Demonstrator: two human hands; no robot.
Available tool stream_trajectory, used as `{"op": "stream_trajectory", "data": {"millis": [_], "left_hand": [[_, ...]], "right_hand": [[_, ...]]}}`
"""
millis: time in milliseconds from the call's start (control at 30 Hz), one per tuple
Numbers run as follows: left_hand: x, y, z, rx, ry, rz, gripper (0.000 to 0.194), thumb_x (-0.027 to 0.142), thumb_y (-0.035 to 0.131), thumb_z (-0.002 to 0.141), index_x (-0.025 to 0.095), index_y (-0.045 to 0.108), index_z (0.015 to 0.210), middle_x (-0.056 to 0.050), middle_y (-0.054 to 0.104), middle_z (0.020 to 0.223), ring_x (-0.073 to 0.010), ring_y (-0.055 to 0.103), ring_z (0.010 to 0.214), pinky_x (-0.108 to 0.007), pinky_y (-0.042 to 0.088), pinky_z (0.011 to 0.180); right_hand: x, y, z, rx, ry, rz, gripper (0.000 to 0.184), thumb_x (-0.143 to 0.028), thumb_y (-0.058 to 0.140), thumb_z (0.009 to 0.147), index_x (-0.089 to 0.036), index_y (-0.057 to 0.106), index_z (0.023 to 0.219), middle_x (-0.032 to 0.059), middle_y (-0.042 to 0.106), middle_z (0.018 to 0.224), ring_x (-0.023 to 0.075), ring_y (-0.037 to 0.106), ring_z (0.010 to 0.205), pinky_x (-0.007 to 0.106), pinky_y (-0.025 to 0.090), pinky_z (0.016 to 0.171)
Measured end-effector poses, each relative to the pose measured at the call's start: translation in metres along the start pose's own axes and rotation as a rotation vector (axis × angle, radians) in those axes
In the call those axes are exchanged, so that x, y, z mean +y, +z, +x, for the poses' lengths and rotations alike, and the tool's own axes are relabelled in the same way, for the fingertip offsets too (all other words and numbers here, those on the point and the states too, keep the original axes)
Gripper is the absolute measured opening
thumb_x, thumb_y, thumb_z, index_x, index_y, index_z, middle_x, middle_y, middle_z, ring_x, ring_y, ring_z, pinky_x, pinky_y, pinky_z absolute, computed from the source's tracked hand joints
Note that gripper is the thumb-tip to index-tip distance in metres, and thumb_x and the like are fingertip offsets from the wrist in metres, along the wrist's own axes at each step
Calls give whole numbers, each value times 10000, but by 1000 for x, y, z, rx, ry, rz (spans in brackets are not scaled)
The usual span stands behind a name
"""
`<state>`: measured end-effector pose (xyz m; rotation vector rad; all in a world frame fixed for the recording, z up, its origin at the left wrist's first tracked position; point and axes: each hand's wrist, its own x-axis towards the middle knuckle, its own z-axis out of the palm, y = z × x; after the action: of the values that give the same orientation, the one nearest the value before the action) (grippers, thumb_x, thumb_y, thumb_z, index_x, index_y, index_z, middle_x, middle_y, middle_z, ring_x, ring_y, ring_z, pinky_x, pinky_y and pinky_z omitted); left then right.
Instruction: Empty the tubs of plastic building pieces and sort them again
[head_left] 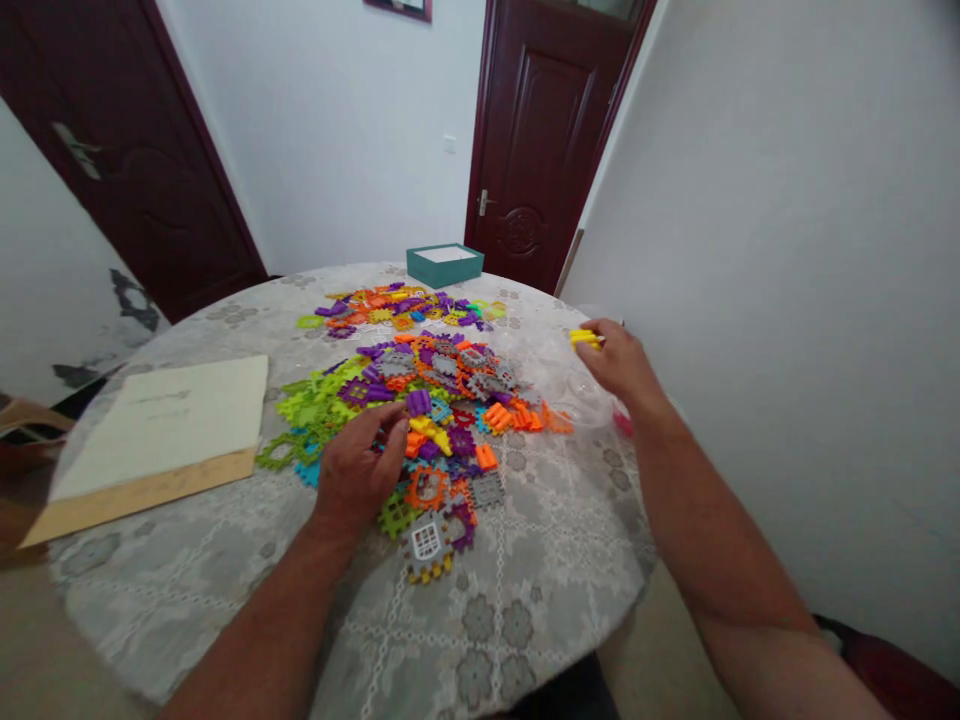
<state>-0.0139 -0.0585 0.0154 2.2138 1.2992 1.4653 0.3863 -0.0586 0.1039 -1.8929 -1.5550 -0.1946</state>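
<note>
My right hand [619, 362] is closed on a yellow plastic building block [585, 338], held over the right side of the table above a clear plastic bag [581, 385]. My left hand [360, 465] is curled at the near-left side of a pile of building pieces, thumb and fingers drawn together. A purple block [418, 402] lies right at its fingertips; whether they grip it is hidden. Yellow blocks [430, 434] and an orange block [487, 457] lie just right of that hand. Toothed green pieces [319, 400] spread behind it, and a grey window piece [427, 543] lies nearer me.
Behind the main pile is a second heap of mixed pieces [401, 308]. A teal box [445, 266] stands at the far edge of the round table [540, 610]. Cream paper and a brown strip [150, 490] lie at left. A wall [787, 250] rises close on the right.
</note>
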Motion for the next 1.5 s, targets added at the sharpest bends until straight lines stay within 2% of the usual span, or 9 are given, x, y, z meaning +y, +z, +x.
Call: {"op": "stream_trajectory", "data": {"millis": [200, 400, 600, 733, 867, 967, 1067, 1200, 1500], "left_hand": [[-15, -14, 14, 197, -309, -73, 278, 362, 611, 953, 206, 749, 1137, -37, 796, 1021, -180, 736, 846, -297, 586, 790], [-28, -14, 17, 225, -416, -86, 307, 399, 594, 942, 212, 744, 1135, -33, 778, 964, -167, 716, 772, -272, 566, 717], [-27, -8, 16, 200, -374, -35, 253, 367, 626, 923, 225, 779, 1067, -17, 779, 918, -178, 706, 783, -290, 559, 754], [-26, -8, 17, 194, -373, -69, 244, 357, 625, 918, 226, 776, 1057, -14, 781, 923, -183, 715, 789, -300, 565, 763], [-24, -7, 16, 178, -370, -65, 248, 360, 622, 916, 222, 769, 1060, -14, 778, 902, -185, 710, 763, -312, 573, 768], [-23, -6, 15, 166, -360, -62, 242, 344, 619, 916, 218, 767, 1059, -15, 785, 910, -187, 716, 783, -313, 575, 785], [-23, -5, 14, 142, -352, -75, 246, 347, 606, 931, 217, 760, 1072, -18, 790, 922, -192, 732, 813, -313, 577, 790], [-24, -4, 13, 120, -340, -93, 259, 358, 602, 940, 218, 758, 1092, -17, 790, 918, -187, 739, 801, -306, 577, 775], [-24, -3, 12, 104, -316, -98, 265, 356, 589, 957, 211, 761, 1099, -22, 796, 922, -176, 750, 799, -297, 583, 760]], "right_hand": [[74, 25, 46, -387, 137, -565, 479, -229, 606, 912, -113, 695, 1368, 213, 715, 1313, 299, 682, 1147, 359, 489, 951], [82, 32, 53, -634, 109, -618, 431, -190, 604, 907, -97, 753, 1301, 196, 720, 1324, 260, 683, 1133, 317, 481, 912], [70, 23, 60, -669, 108, -601, 348, -245, 590, 946, -89, 804, 1173, 194, 767, 1194, 245, 708, 1053, 311, 481, 886], [46, 13, 46, -514, 83, -586, 414, -248, 529, 983, -99, 737, 1307, 207, 724, 1305, 269, 686, 1150, 340, 478, 961], [-8, 14, -11, -344, -143, -335, 372, -293, 496, 1027, -159, 730, 1283, 141, 756, 1241, 246, 690, 1115, 342, 489, 1005], [-51, 32, -66, -407, -254, -224, 355, -250, 480, 1033, -189, 710, 1297, 137, 721, 1290, 259, 672, 1172, 370, 503, 1026], [-75, 58, -103, -538, -174, -315, 464, -159, 465, 1005, -191, 610, 1444, 195, 641, 1379, 295, 694, 1144, 397, 544, 945], [-80, 83, -116, -585, -28, -431, 575, -128, 475, 977, -183, 479, 1550, 252, 530, 1476, 322, 722, 1095, 405, 567, 865], [-66, 89, -117, -582, -37, -321, 365, -320, 569, 1004, -165, 620, 1330, 210, 590, 1369, 299, 687, 1106, 378, 535, 895]]}}
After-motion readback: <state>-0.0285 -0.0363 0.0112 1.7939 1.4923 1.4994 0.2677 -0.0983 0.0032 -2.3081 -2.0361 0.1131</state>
